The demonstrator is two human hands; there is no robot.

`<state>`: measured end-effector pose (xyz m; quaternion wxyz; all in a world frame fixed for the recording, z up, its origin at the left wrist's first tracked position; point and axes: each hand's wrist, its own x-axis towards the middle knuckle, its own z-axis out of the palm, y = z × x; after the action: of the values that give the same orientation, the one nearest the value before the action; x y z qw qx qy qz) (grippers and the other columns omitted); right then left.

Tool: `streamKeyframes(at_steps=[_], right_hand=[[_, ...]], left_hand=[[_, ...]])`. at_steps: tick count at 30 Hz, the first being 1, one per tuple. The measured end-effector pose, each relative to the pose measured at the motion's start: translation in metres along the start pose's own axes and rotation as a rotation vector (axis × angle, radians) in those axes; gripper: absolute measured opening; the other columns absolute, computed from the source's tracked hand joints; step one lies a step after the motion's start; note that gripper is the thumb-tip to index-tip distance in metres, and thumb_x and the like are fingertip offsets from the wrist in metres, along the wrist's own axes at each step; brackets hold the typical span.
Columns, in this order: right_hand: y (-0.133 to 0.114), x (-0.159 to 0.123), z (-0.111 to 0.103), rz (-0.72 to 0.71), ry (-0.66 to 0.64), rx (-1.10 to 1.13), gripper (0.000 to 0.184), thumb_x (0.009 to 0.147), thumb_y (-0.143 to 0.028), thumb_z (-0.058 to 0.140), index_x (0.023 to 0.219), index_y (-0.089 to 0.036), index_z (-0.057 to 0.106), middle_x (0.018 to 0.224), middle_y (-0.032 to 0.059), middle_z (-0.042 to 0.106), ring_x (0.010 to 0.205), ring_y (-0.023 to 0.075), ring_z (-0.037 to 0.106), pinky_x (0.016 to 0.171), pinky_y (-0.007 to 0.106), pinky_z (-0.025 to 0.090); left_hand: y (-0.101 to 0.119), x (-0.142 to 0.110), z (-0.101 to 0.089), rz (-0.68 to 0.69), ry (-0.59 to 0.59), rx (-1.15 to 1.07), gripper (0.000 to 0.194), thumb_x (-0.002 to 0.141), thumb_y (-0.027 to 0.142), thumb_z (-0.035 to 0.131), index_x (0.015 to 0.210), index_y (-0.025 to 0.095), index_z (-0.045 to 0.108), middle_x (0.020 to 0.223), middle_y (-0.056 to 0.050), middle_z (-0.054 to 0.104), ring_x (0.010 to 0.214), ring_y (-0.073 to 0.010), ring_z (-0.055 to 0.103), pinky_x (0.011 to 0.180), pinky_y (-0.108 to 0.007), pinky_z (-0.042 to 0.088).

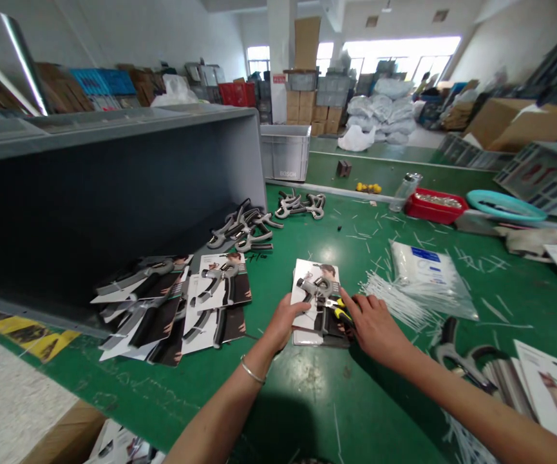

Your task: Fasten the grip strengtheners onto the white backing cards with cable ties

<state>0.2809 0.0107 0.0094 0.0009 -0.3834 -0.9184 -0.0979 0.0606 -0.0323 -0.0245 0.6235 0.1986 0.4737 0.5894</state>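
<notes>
My left hand point(283, 320) grips the left edge of a printed card point(301, 270), its thumb on the front. A grey-and-black hand grip strengthener point(314, 288) lies on that card. My right hand point(373, 322) is closed around yellow-and-black cutting pliers point(342, 312), their jaws over the card beside the strengthener. Another card in clear wrap point(307, 338) lies underneath. To the left, several cards with strengtheners point(217, 306) overlap in piles. Loose white cable ties point(396, 301) spread out right of my right hand.
A large grey bin point(257, 148) lies on its side at the left, loose strengtheners point(242, 229) at its mouth. On the right are a bag of cable ties point(427, 274), a red tray point(435, 206), a turquoise basin point(505, 205) and a stack of cards point(543, 386).
</notes>
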Motion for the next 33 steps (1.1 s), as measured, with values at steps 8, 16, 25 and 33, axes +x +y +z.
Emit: streamKeyframes(at_steps=[8,16,25,33], right_hand=[[-0.013,-0.001,-0.011,0.101,-0.068,0.009,0.07,0.086,-0.015,0.054,0.152,-0.012,0.028,0.113,0.0176,0.059,0.099,0.0316,0.05,0.084,0.042,0.039],[-0.02,-0.003,-0.017,0.139,-0.086,-0.008,0.07,0.085,-0.01,0.045,0.153,-0.013,0.026,0.108,0.0215,0.061,0.095,0.0363,0.053,0.077,0.045,0.04],[-0.003,0.015,-0.014,0.078,-0.167,0.163,0.036,0.089,-0.017,0.047,0.124,-0.012,0.053,0.106,0.0163,0.064,0.096,0.0285,0.059,0.077,0.035,0.043],[-0.017,-0.019,-0.009,0.041,-0.234,0.634,0.039,0.092,-0.019,0.046,0.13,-0.017,0.052,0.127,0.0143,0.063,0.11,0.0265,0.064,0.094,0.038,0.047]], left_hand=[[-0.003,0.003,-0.002,-0.016,-0.007,-0.002,0.044,0.063,0.021,0.075,0.104,0.013,0.065,0.09,-0.007,0.072,0.073,-0.0194,0.067,0.066,-0.029,0.051],[-0.007,0.005,-0.005,-0.02,0.002,0.007,0.044,0.064,0.022,0.076,0.105,0.013,0.065,0.093,-0.007,0.073,0.076,-0.021,0.068,0.068,-0.03,0.052],[-0.008,0.002,-0.005,0.017,-0.03,0.016,0.047,0.068,0.029,0.081,0.109,0.013,0.064,0.097,-0.008,0.073,0.079,-0.0193,0.068,0.073,-0.029,0.052],[-0.002,-0.01,0.003,0.043,-0.019,-0.112,0.051,0.071,0.036,0.081,0.112,0.012,0.063,0.104,-0.012,0.072,0.083,-0.0217,0.068,0.072,-0.032,0.055]])
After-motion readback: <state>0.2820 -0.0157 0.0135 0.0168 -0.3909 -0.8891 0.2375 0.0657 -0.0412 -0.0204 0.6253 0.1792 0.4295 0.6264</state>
